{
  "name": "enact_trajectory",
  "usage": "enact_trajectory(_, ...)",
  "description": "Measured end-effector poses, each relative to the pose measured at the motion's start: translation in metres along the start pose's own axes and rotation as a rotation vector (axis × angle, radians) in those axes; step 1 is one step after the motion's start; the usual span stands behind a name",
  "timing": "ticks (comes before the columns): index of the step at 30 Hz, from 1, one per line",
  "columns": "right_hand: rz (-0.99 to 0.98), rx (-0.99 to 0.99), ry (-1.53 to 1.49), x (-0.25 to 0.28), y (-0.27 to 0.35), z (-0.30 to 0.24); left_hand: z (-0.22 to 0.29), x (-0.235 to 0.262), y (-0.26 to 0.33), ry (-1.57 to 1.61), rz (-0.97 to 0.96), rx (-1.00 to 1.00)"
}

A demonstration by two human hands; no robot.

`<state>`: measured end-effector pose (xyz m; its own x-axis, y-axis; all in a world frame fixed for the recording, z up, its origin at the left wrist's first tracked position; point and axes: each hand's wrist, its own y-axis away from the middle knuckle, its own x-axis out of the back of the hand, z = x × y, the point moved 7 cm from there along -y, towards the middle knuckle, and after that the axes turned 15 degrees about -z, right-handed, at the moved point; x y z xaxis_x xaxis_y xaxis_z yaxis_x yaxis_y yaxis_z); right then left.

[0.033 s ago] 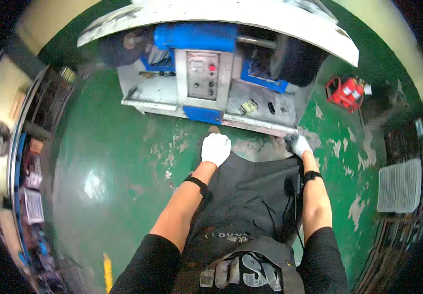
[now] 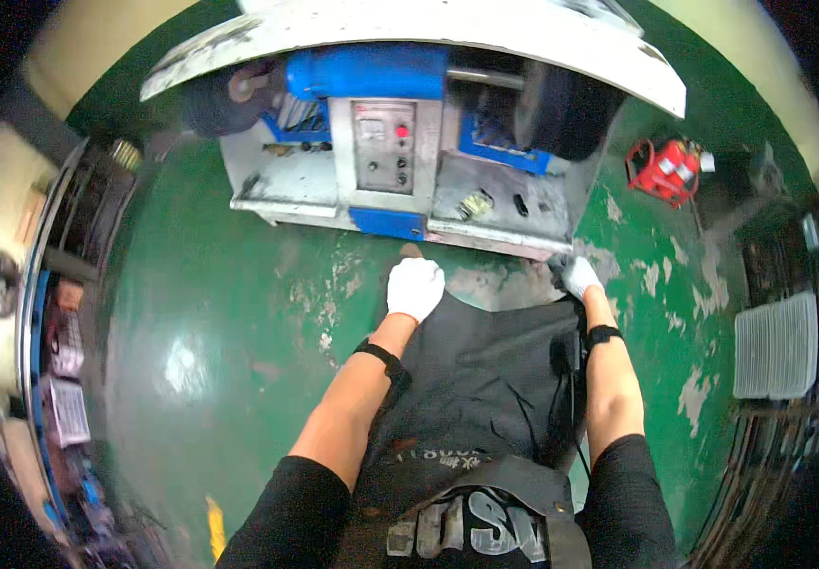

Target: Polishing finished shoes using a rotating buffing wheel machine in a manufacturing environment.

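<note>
While left hand (image 2: pixel 416 287) and right hand (image 2: pixel 580 277) curl near corners of the black apron (image 2: pixel 485 365), grip cannot be determined; likely light and supple, the apron suits corner holds.

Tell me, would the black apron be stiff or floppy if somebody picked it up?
The black apron is probably floppy, since creases run across it. It would likely sag, as its far edge bows inward between the left hand and right hand.
</note>
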<state>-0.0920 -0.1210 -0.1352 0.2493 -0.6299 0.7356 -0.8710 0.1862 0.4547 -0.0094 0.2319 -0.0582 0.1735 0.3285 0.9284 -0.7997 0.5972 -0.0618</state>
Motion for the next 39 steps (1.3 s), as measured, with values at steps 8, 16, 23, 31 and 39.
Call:
enact_trajectory(8,0.153,-0.085,-0.130,0.019,0.037,-0.011,0.013,-0.014,-0.010,-0.019,-0.097,0.019)
enact_trajectory(16,0.193,-0.034,-0.573,0.028,0.050,-0.019,0.017,-0.010,-0.006,-0.016,-0.068,-0.037)
enact_trajectory(23,0.213,-0.049,-0.182,0.024,0.036,0.009,0.020,-0.011,-0.004,-0.004,-0.065,-0.061)
enact_trajectory(31,0.118,-0.098,-0.088,0.021,0.039,0.016,0.025,-0.014,-0.009,-0.034,-0.111,-0.059)
enact_trajectory(39,-0.033,-0.103,-0.143,0.011,0.048,0.022,0.027,-0.016,-0.009,-0.015,-0.092,-0.054)
